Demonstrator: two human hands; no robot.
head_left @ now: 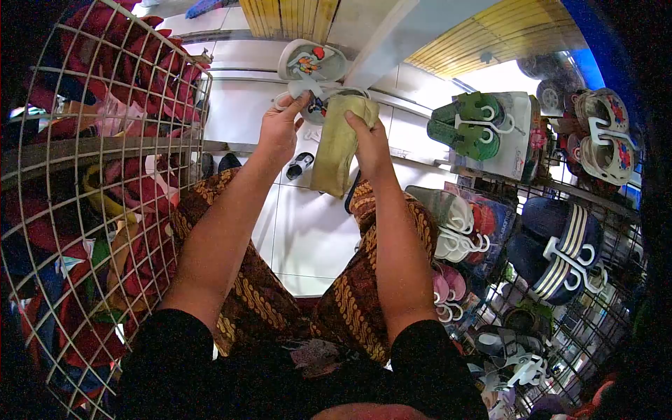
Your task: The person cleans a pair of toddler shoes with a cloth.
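Observation:
My left hand is closed on the white strap of a pale sandal, fingers pinched near its edge. The sandal's body is partly hidden behind that hand and a yellow-green cloth. My right hand grips the folded yellow-green cloth, thumb on top, and the cloth hangs down over the white tiles. Just beyond both hands lies another pale sandal with a red and orange figure on it. A small black and white object rests on the floor below my left hand.
A wire rack filled with red items stands at the left. On the right, green sandals, dark striped slippers and other footwear hang on a wire grid. Yellow slatted panels are at the top. My knees in brown patterned cloth frame the floor.

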